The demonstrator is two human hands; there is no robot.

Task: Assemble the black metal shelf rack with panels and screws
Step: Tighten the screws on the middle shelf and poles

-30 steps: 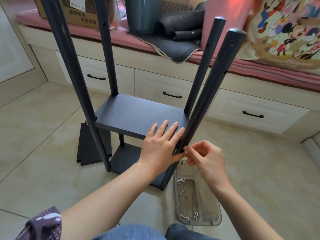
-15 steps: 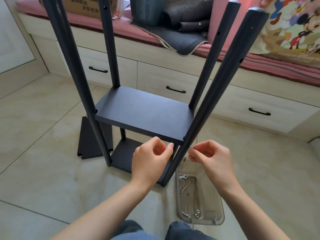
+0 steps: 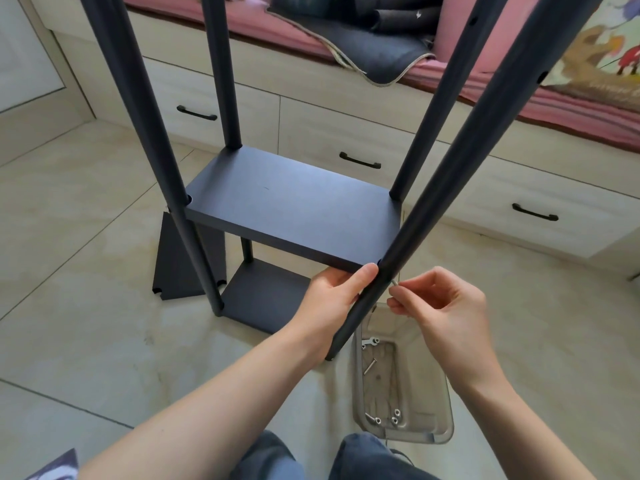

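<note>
Rack (image 3: 294, 209) stands on the floor tiles (image 3: 86, 306), upper panel seated between four poles. Left hand (image 3: 329, 296) grips the panel's near right corner, thumb on its edge beside the near pole (image 3: 433, 209). Right hand (image 3: 440, 306) pinches a screw (image 3: 395, 282) against that pole. Clear tray (image 3: 405, 393) with spare screws sits just below

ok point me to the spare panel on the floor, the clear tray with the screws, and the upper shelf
spare panel (image 3: 173, 268): head view, its flat face left of the pole
clear tray (image 3: 440, 420): head view, its right rim
upper shelf (image 3: 291, 202): head view, middle of its top
</note>
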